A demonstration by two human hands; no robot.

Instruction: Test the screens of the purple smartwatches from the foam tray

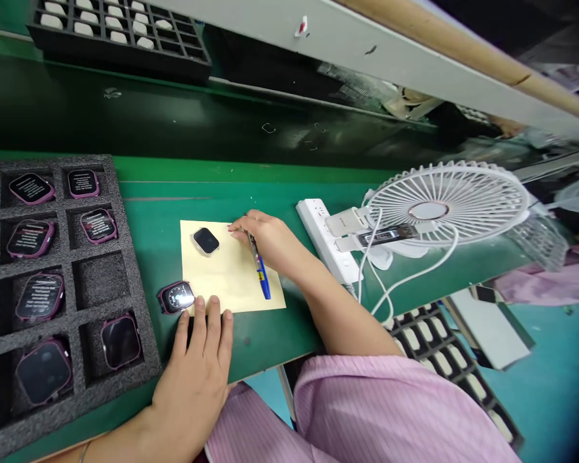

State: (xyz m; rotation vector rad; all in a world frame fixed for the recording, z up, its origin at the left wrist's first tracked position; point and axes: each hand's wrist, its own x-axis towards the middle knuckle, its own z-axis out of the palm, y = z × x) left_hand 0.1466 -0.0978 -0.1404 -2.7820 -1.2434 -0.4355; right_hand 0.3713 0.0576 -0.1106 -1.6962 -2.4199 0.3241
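Observation:
My left hand (197, 366) lies flat with its fingers stretched out over the lower edge of a pale yellow sheet of paper (226, 276). Just beyond its fingertips is a smartwatch in a purple case (176, 297), its screen lit, partly overlapping the sheet's left edge. At the sheet's upper edge, my right hand (267, 235) is closed around a pen (262, 276) whose blue end slants down over the paper. A second smartwatch with a dark screen and a light case (206, 240) rests on the sheet's upper left, left of my right fingertips.
A grey foam tray (137, 270) with several purple-cased watches stands at left. At right are a white power strip (313, 222) with plugged chargers and cables, and a white fan (444, 193). A black compartment tray (125, 54) sits on the far ledge; another tray (456, 370) is lower right.

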